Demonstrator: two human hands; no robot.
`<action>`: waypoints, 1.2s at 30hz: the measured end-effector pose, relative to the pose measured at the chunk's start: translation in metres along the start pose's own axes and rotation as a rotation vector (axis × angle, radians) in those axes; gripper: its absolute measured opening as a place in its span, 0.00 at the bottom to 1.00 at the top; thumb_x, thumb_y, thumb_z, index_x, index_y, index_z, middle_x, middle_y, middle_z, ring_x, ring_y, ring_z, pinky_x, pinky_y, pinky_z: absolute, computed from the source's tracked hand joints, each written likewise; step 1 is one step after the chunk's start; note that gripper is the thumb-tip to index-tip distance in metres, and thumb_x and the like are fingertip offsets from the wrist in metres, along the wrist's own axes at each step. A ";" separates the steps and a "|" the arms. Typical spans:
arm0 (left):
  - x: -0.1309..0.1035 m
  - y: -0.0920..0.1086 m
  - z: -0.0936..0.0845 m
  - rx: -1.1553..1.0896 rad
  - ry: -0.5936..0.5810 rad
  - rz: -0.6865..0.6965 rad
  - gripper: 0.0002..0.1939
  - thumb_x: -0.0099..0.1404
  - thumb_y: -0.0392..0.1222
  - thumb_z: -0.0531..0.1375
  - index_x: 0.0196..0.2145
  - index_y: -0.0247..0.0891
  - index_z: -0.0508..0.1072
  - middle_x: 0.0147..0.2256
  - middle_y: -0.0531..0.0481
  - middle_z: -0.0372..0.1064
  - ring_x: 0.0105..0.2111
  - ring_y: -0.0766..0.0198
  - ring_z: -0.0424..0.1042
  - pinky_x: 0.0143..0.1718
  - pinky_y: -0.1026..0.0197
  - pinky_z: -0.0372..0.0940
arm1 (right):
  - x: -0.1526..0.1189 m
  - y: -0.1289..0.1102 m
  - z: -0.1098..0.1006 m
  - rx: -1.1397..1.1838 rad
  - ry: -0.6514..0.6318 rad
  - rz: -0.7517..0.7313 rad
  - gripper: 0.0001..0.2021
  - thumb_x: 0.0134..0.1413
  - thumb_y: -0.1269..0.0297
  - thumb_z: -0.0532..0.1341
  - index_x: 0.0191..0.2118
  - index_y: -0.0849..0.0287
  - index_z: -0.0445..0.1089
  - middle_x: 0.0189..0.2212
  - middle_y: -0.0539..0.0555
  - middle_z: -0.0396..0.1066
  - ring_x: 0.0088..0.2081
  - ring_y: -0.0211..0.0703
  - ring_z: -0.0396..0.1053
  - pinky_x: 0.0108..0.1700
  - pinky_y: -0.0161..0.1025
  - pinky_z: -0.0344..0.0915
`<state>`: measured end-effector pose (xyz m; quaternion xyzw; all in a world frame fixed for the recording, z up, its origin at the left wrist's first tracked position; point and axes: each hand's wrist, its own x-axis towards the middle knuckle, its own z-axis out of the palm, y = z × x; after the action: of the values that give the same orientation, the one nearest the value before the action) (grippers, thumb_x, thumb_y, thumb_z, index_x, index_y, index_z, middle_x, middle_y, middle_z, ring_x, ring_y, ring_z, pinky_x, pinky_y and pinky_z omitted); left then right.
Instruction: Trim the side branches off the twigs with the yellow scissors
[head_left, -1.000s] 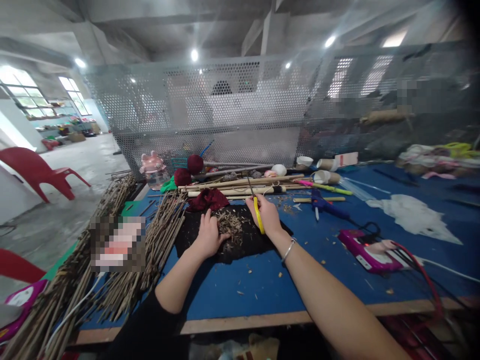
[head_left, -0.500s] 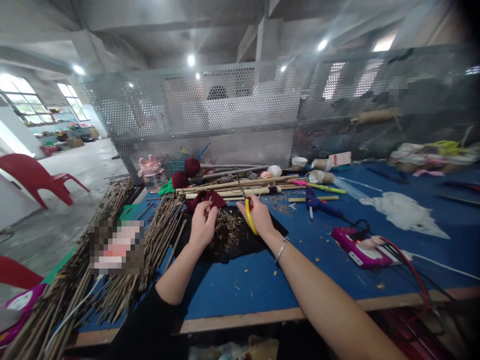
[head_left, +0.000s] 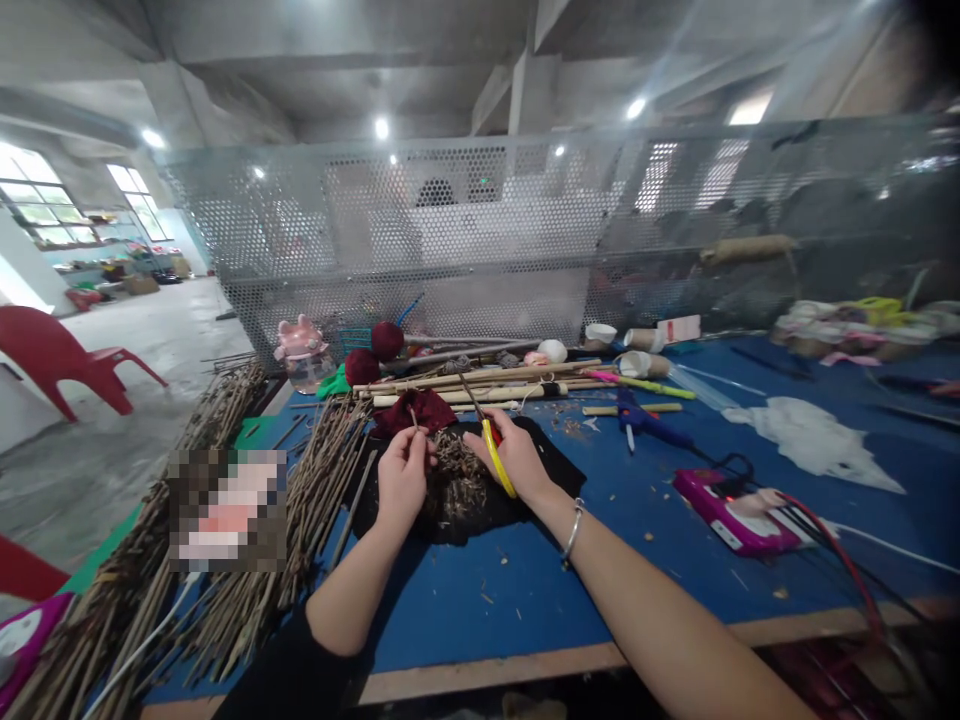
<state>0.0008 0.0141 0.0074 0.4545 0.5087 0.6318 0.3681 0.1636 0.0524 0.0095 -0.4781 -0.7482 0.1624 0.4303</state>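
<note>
My left hand (head_left: 400, 482) is closed in a pinch, and a short thin twig (head_left: 414, 420) sticks up from its fingertips. Scissors with a yellow handle (head_left: 496, 460) are in my right hand (head_left: 521, 462); their blades point up and to the left, apart from the twig. Both hands hover over a black cloth (head_left: 556, 460). A loose heap of small twig clippings (head_left: 459, 492) lies on it between the hands. Just behind my left hand is a crumpled dark red cloth (head_left: 424, 408).
Long bundles of thin sticks (head_left: 322, 470) lie on the left, with a blurred-out flat item (head_left: 232, 510) on them. A blue glue gun (head_left: 649, 425) and a purple power strip (head_left: 739, 515) are at right. Rods (head_left: 480, 380), dark red balls (head_left: 362, 368) and paper cups (head_left: 643, 365) line the back.
The scissors blades have swung left, toward my left hand. The twig in my left fingertips now shows more upright. The view has shifted slightly.
</note>
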 end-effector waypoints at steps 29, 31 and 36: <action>-0.024 0.003 0.002 -0.025 -0.139 -0.085 0.15 0.54 0.45 0.59 0.36 0.33 0.75 0.30 0.48 0.74 0.26 0.63 0.71 0.29 0.63 0.67 | -0.016 -0.025 0.006 -0.153 -0.319 -0.255 0.42 0.34 0.42 0.64 0.55 0.58 0.52 0.48 0.62 0.59 0.51 0.55 0.56 0.50 0.52 0.53; -0.023 0.004 0.001 0.014 -0.145 -0.063 0.14 0.54 0.45 0.59 0.35 0.33 0.76 0.29 0.48 0.74 0.26 0.63 0.71 0.29 0.63 0.67 | -0.015 -0.025 0.006 -0.169 -0.307 -0.266 0.42 0.33 0.43 0.65 0.54 0.58 0.53 0.48 0.62 0.60 0.51 0.55 0.57 0.49 0.51 0.54; -0.024 0.005 -0.003 0.084 -0.163 -0.005 0.14 0.56 0.45 0.57 0.33 0.33 0.76 0.32 0.46 0.75 0.30 0.60 0.72 0.33 0.62 0.67 | -0.014 -0.025 0.008 -0.166 -0.308 -0.245 0.37 0.36 0.44 0.65 0.51 0.59 0.57 0.40 0.60 0.64 0.42 0.51 0.63 0.44 0.46 0.60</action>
<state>0.0054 -0.0098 0.0069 0.5180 0.5043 0.5699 0.3906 0.1448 0.0295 0.0142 -0.3871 -0.8684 0.1180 0.2866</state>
